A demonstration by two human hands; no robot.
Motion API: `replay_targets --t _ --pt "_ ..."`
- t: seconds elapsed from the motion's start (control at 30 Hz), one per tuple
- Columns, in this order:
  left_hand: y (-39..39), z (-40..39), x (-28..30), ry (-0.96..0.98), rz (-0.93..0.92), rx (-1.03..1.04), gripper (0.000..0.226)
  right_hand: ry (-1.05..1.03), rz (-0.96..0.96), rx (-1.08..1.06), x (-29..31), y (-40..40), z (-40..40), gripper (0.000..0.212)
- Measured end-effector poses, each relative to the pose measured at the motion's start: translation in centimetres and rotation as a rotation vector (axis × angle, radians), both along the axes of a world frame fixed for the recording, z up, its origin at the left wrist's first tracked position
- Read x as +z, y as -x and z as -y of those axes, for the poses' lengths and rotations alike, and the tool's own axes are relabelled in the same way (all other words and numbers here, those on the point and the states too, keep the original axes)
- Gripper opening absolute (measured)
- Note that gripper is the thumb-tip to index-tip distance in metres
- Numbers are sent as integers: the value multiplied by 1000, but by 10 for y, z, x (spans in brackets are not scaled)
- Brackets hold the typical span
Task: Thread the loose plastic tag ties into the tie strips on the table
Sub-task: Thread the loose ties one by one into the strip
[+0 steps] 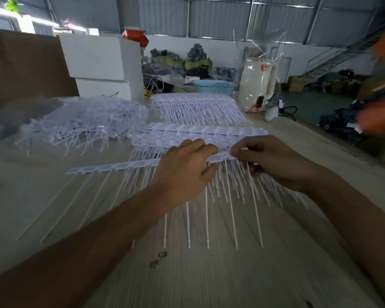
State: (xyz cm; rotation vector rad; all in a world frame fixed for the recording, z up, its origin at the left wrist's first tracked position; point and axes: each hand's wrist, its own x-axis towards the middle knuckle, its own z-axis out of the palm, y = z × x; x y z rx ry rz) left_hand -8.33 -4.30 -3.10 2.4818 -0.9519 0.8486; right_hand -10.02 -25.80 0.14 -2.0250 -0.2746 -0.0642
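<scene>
I am in the middle of threading, working on the long white plastic tie strip (111, 168) that lies across the pale wooden counter (209, 274) in front of me. My left hand (182, 172) is curled over the strip near its middle, fingers and thumb gripping its top band to keep it steady. My right hand (273, 161) meets it at the strip's right end, fingertips pinching the band just beside my left fingers, so the two hands are close together on the same piece. Whether a single loose tie is caught between my right fingertips I cannot tell; the thin white tails (231, 207) hanging toward me hide it.

The supply of loose translucent white tag ties (87, 125) sits in a heap at my far left, well apart from my hands. Stacks of finished white strips (198, 107) lie beyond the one I hold.

By my judgement this strip is only partly filled. The next move calls for keeping the band pinned flat with my left hand while my right lines a tie tip up with an open slot and pushes it through, then reaching left for another.
</scene>
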Motion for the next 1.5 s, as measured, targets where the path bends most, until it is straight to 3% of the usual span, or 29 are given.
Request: replay_targets --t 0.1,0.27,0.33,0.6,0.77,0.9,1.03,1.1,1.23,1.3,1.37,1.5 --pt "1 -2 2 11 -1 -2 25 -35 -11 -3 1 6 -7 13" --pt "7 -2 6 75 100 18 16 -373 -281 131 6 12 -12 11" --pt "8 -2 7 80 133 31 13 -365 -263 128 7 12 -14 11" --pt "12 0 7 133 8 -28 14 104 233 13 13 17 -13 11" --pt "7 0 4 94 -71 -23 15 260 338 52 8 15 -11 7" --pt "2 1 3 168 -214 -49 22 518 507 33 0 11 -10 6" --pt "1 -1 5 218 -181 -84 14 253 339 46 2 8 -7 7" --pt "1 -1 4 203 -185 -91 12 289 286 41 -2 5 -5 8" --pt "4 1 0 197 -165 -124 13 501 474 -213 -6 -2 0 11" --pt "7 5 0 206 -132 -149 15 333 384 -295 -1 -4 10 15" --pt "7 7 0 237 -130 -154 15 176 260 -248 4 -3 17 25" --pt "4 7 -2 300 -194 -112 13 217 156 -58 1 4 -5 37"
